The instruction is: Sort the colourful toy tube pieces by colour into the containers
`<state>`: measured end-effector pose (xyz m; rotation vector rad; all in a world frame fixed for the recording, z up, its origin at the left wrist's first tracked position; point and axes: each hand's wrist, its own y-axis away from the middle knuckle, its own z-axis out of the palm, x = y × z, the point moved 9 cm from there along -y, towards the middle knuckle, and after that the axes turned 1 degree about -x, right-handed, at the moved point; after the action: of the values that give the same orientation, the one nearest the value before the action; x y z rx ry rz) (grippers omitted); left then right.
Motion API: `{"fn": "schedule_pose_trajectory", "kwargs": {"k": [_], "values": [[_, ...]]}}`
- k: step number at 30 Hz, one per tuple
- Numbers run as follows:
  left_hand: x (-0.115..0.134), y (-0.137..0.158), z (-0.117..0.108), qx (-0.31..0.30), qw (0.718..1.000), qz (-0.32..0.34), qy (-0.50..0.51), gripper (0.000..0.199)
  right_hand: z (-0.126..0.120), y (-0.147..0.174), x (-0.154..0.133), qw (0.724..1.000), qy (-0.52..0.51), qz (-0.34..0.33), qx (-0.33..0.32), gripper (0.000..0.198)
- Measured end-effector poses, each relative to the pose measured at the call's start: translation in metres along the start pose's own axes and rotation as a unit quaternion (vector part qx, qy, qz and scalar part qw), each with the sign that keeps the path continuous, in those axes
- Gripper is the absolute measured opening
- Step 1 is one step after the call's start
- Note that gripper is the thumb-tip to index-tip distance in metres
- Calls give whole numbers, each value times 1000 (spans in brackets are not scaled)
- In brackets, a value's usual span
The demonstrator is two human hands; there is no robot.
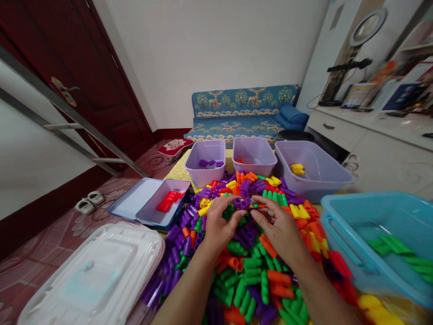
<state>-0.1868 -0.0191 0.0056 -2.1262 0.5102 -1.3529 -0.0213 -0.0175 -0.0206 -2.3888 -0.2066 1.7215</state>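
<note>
A purple plastic tube-shaped block [242, 203] with round open ends is held up over the heap of blocks. My left hand [219, 222] pinches it from the left between thumb and fingers. From the other side, my right hand [279, 225] has its thumb and fingertips closed in at the block's right edge. Below both hands spreads a large pile of finger-shaped blocks, among them green blocks [252, 270], orange blocks [280, 283], purple blocks [172, 257] and yellow blocks [299, 211].
Along the back stand lilac bins with purple [204, 177], orange [254, 170] and yellow [316, 192] blocks inside. A blue case [154, 221] with red blocks lies open at left, near a white lid [98, 266]. On the right is a turquoise bin [352, 266] with green blocks.
</note>
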Motion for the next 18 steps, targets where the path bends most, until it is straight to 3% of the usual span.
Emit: {"fn": "schedule_pose_trajectory", "kwargs": {"k": [6, 10, 13, 16, 18], "values": [[0, -4, -8, -6, 1000, -13, 3, 34, 5, 1, -1, 999, -26, 12, -20, 45], [1, -12, -15, 15, 1000, -23, 12, 30, 8, 1, -3, 1000, -20, 12, -20, 44], [-18, -31, -29, 67, 991, -107, 47, 25, 7, 0, 0, 999, -29, 16, -16, 41], [-52, -56, -39, 122, 951, -225, 177, 35, 6, 0, 4, 999, -38, 19, -13, 40], [-66, -72, -41, 139, 927, -248, 244, 41, 6, 0, 6, 999, -40, 19, -9, 40]]}}
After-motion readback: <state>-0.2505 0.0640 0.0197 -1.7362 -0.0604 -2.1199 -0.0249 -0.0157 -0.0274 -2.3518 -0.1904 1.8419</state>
